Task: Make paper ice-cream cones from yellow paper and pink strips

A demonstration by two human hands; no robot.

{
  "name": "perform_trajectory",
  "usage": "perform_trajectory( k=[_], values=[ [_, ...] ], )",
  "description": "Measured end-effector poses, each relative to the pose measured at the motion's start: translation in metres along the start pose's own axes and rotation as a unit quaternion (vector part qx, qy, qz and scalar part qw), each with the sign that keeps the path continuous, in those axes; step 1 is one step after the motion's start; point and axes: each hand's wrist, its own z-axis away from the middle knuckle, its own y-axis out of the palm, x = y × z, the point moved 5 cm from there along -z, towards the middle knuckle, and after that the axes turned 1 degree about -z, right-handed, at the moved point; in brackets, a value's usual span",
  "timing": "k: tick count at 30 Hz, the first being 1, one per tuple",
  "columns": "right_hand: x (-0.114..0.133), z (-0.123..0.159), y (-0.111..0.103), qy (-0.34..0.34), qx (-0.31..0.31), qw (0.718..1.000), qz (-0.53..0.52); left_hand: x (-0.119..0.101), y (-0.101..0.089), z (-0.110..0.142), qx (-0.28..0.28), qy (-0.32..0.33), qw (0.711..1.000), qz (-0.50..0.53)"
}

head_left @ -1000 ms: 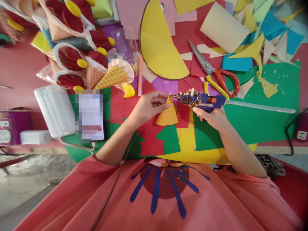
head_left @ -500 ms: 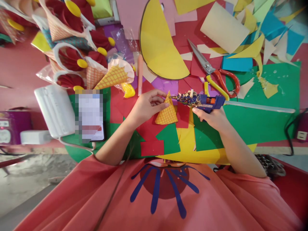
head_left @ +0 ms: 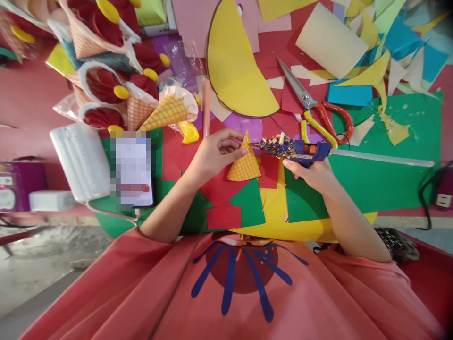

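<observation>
My left hand (head_left: 218, 153) pinches a small yellow paper cone (head_left: 245, 163) with an orange waffle grid, its tip pointing away from me. My right hand (head_left: 313, 174) is wrapped round a blue hot glue gun (head_left: 300, 148), its metal front crusted with residue. The gun's nozzle is at the cone's right edge, near the tip; whether glue is coming out is too small to tell. A long translucent glue stick (head_left: 382, 157) sticks out of the gun's rear to the right.
Scissors (head_left: 306, 97) with red and yellow handles lie beyond the glue gun. A yellow paper piece (head_left: 235, 66), a cream paper roll (head_left: 331, 41) and scraps lie behind. Finished-looking paper cones (head_left: 166, 113), a phone (head_left: 136, 172) and a white power bank-like case (head_left: 80, 163) are at left.
The cone has shifted very slightly, its tip a little higher and its base a touch to the left. Both hands keep nearly the same place.
</observation>
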Motion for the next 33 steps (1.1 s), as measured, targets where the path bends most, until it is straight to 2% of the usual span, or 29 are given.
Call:
perform_trajectory(
  k=[33],
  values=[
    [0.009,0.0,0.002,-0.033,0.009,0.999,0.021,-0.005,-0.011,-0.002,-0.06,0.025,0.998,-0.003]
  ],
)
